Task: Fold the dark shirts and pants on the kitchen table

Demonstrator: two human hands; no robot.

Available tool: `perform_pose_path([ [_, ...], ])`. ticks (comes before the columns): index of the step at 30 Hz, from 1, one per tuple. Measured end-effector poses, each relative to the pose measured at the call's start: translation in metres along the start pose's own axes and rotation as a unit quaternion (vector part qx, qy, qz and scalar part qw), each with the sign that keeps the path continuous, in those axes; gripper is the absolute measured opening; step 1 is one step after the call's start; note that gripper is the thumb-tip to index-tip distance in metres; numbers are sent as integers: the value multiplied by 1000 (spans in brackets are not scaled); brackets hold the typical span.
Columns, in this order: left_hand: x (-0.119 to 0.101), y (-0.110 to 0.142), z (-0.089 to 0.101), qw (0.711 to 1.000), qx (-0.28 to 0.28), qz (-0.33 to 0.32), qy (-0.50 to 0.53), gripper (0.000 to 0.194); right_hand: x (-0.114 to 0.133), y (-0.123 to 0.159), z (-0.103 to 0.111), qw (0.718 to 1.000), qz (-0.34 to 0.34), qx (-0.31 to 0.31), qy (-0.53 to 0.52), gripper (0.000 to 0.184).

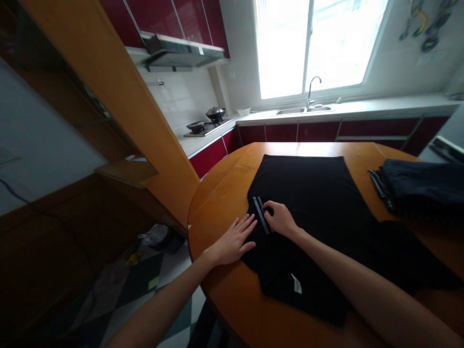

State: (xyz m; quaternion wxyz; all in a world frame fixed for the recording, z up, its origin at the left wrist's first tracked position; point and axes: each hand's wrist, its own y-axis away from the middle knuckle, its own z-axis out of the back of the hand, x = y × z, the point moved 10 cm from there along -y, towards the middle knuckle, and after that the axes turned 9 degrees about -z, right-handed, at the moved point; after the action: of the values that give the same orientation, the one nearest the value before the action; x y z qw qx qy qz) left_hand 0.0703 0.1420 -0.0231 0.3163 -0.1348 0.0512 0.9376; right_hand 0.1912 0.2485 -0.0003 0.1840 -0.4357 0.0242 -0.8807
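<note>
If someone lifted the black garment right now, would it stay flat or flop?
The black garment would probably flop, since it lies spread out as limp cloth. It looks thin, so it's likely light for its size. Pushed, it might slide or bunch up, as the table looks smooth and shiny.

A curved faucet [309,91] rises behind a metal sink [291,111] below a bright window [284,50], while a lidded pan [215,113] and a second pan [196,126] sit on a stovetop [210,128] beneath a range hood [183,54] and glossy red cabinets [157,18].
</note>
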Motion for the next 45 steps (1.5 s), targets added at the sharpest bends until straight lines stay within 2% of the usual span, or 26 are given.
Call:
perform_pose_path([
  [5,-19,17,5,1000,-1,-29,6,67,1,8,1,990,-18,-13,136,22],
  [9,-38,31,18,997,-4,-62,46,52,-1,7,2,988,-16,-14,151,24],
  [11,-37,34,28,995,-16,-56,82,40,-3,6,2,990,-20,-8,139,24],
  [14,-10,22,52,988,-98,-9,123,34,-4,5,2,993,-24,-3,118,24],
  [17,46,-8,79,963,-228,53,133,29,-4,4,2,995,-18,-2,96,24],
  [18,65,-22,83,956,-253,71,127,28,-3,4,2,996,-13,-4,85,24],
  [20,97,-55,85,952,-271,86,112,26,-3,2,3,998,-2,-9,60,23],
  [23,126,-99,71,955,-243,76,150,31,-6,-1,5,999,9,-20,25,22],
  [26,134,-117,59,958,-230,59,158,35,-9,-4,5,999,14,-28,-10,20],
  [29,138,-114,56,959,-244,57,131,38,-9,-6,8,996,29,-52,-59,18],
  [33,139,-111,54,960,-238,40,144,38,-4,-5,19,985,43,-100,-135,15],
  [37,142,-112,54,958,-246,51,136,40,-6,-6,28,979,39,-127,-154,15],
  [40,143,-113,53,958,-250,67,120,41,-15,-11,30,983,16,-132,-125,14],
  [43,143,-111,55,956,-259,77,116,46,-22,-15,21,995,-17,-94,-42,15],
  [45,142,-109,57,955,-260,73,120,49,-18,-12,17,997,-16,-70,30,18],
])
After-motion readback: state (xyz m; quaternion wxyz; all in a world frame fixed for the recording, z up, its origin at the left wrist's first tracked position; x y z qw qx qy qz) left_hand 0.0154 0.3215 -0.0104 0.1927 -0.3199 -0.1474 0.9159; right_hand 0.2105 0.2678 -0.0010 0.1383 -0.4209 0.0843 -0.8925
